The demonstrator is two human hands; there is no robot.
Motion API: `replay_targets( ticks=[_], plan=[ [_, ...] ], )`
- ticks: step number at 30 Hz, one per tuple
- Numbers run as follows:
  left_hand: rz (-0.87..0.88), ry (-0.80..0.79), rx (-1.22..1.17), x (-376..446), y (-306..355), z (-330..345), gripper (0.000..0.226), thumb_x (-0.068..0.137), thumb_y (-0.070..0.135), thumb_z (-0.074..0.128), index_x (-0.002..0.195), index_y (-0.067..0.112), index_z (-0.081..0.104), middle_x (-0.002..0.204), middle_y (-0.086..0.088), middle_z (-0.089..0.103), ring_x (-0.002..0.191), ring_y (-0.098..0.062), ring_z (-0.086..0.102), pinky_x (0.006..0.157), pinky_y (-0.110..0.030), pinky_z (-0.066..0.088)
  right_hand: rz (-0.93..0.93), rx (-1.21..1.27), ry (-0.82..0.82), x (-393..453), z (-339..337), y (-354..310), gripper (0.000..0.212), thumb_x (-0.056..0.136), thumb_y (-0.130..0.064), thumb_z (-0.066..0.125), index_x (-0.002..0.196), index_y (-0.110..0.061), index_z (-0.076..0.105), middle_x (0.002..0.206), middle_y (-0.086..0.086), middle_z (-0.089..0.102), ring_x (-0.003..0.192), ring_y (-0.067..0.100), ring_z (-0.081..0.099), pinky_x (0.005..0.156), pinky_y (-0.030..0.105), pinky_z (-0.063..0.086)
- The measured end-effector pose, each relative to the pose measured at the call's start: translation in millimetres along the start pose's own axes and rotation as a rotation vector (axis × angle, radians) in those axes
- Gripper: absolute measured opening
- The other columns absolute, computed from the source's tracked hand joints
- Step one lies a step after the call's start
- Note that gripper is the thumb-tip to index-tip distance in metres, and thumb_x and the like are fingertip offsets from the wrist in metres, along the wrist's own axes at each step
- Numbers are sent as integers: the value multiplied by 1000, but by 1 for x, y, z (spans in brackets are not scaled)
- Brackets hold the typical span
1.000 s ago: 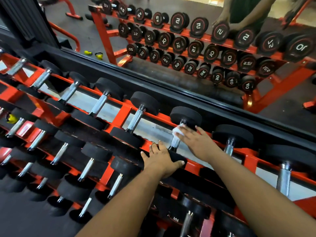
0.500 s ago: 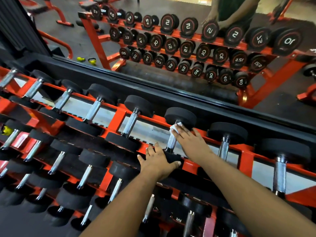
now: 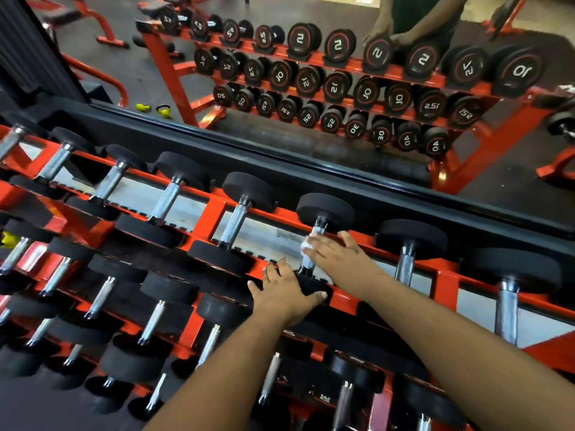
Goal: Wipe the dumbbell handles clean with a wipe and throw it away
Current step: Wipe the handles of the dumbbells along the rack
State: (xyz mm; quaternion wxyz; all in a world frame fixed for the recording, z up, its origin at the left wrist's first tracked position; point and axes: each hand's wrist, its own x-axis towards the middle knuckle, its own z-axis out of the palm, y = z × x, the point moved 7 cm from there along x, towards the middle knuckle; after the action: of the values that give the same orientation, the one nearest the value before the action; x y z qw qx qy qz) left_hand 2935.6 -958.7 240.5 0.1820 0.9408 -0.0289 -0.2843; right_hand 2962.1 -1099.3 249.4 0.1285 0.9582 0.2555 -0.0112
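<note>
A black dumbbell (image 3: 325,211) with a steel handle (image 3: 318,229) lies on the top tier of the red rack (image 3: 217,213). My right hand (image 3: 340,256) wraps a white wipe (image 3: 306,246) around the middle of that handle; only a bit of the wipe shows under the fingers. My left hand (image 3: 287,290) grips the dumbbell's near black head (image 3: 311,286) from above, thumb on its right side. Other dumbbells with bare steel handles (image 3: 235,225) sit in a row to the left and right.
The rack has lower tiers packed with dumbbells (image 3: 155,318) below my arms. A wall mirror (image 3: 311,88) behind the rack reflects the numbered dumbbell ends and a person's arms. Yellow kettlebells (image 3: 163,111) show in the reflection.
My right hand with the wipe has slid down the handle from near the far head toward its middle. My left hand stays on the near head.
</note>
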Motion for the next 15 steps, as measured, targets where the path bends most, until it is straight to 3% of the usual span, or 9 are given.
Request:
replay_targets(
  ticks=[3, 7, 9, 12, 15],
  plan=[
    [1, 1, 3, 0, 1, 0, 125, 81, 83, 54, 161, 10, -9, 169, -18, 2, 157, -33, 7, 123, -64, 0, -227, 72, -40, -14, 3, -5, 63, 99, -15, 47, 157, -31, 28, 165, -6, 26, 153, 13, 21, 118, 48, 22],
    [1, 12, 1, 1, 0, 0, 124, 80, 83, 54, 161, 11, -7, 169, -18, 4, 157, -33, 8, 123, -64, 0, -288, 99, -110, -15, 0, -6, 60, 103, -17, 42, 158, -31, 24, 166, -9, 18, 154, 10, 9, 122, 55, 11],
    [7, 10, 4, 1, 0, 0, 124, 80, 83, 53, 161, 11, -7, 169, -18, 4, 157, -33, 7, 122, -65, 0, -239, 69, -117, -15, -2, -2, 66, 100, -13, 39, 160, -31, 18, 168, -6, 11, 154, 12, 6, 121, 59, 10],
    [8, 0, -2, 1, 0, 1, 124, 81, 84, 53, 161, 10, -8, 169, -18, 2, 157, -33, 6, 122, -65, 1, -7, 26, -72, -8, -3, 13, 87, 93, -6, 48, 161, -27, -1, 169, -2, -4, 156, 16, -1, 120, 61, 10],
    [11, 0, 4, 0, 0, 0, 124, 81, 83, 53, 161, 10, -8, 169, -17, 1, 157, -33, 6, 122, -65, 1, -58, 50, -54, -6, 4, -1, 80, 95, -9, 51, 161, -26, 10, 169, -1, 6, 155, 18, 6, 119, 62, 16]
  ],
)
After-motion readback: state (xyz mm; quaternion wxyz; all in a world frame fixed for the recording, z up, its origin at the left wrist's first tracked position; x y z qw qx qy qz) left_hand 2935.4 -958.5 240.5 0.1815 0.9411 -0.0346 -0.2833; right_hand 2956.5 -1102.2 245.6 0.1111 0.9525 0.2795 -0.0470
